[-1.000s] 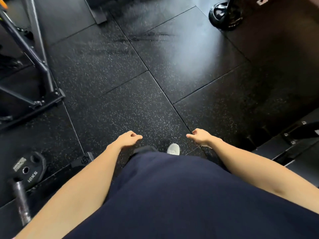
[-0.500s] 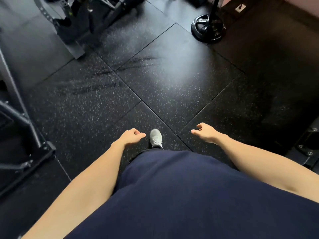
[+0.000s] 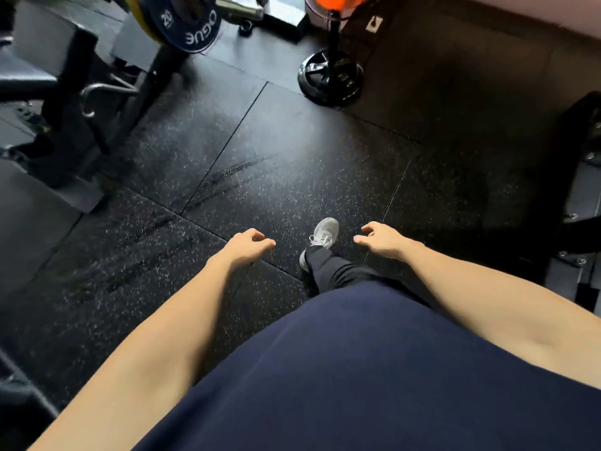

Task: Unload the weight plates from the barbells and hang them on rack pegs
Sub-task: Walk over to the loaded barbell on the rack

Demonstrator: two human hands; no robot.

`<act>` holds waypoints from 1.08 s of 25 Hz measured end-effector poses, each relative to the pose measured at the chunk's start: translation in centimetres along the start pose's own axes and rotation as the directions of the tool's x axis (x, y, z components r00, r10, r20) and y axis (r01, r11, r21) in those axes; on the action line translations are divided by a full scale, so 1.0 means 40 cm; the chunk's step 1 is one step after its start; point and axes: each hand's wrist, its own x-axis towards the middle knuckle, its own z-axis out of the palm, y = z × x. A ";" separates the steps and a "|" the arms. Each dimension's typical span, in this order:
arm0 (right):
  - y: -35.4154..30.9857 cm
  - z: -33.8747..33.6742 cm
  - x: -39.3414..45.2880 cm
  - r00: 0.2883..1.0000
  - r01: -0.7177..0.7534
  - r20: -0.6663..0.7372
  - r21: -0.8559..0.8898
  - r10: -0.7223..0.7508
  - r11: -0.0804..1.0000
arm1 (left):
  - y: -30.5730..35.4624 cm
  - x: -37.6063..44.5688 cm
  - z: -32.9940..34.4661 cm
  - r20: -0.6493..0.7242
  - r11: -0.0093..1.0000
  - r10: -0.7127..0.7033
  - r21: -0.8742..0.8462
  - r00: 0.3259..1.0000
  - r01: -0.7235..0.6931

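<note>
Over gym floor (image 3: 292, 164), apparently empty hands (image 3: 250, 244)

Head-worn view, forward-down over floor (image 3: 292, 151)

Black speckled rubber floor tiles (image 3: 292, 177) are catching soft light. A standing fan's round black base (image 3: 330, 78) is sitting at their far edge; left of it, dark equipment frames (image 3: 65, 76) are standing.
</note>
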 end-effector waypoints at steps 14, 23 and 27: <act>-0.252 -0.482 0.455 0.972 -0.147 -0.127 0.329 0.198 0.933 | 0.581 0.620 -0.484 0.129 0.930 0.180 0.302 0.975 -0.211; -0.244 -0.581 0.530 0.823 -0.324 -0.170 0.643 0.542 0.694 | 0.979 0.942 -0.555 0.440 0.668 0.326 0.519 0.837 -0.533; -0.272 -0.591 0.549 0.710 -0.321 -0.124 0.819 0.693 0.475 | 1.174 1.053 -0.543 0.613 0.429 0.341 0.573 0.712 -0.698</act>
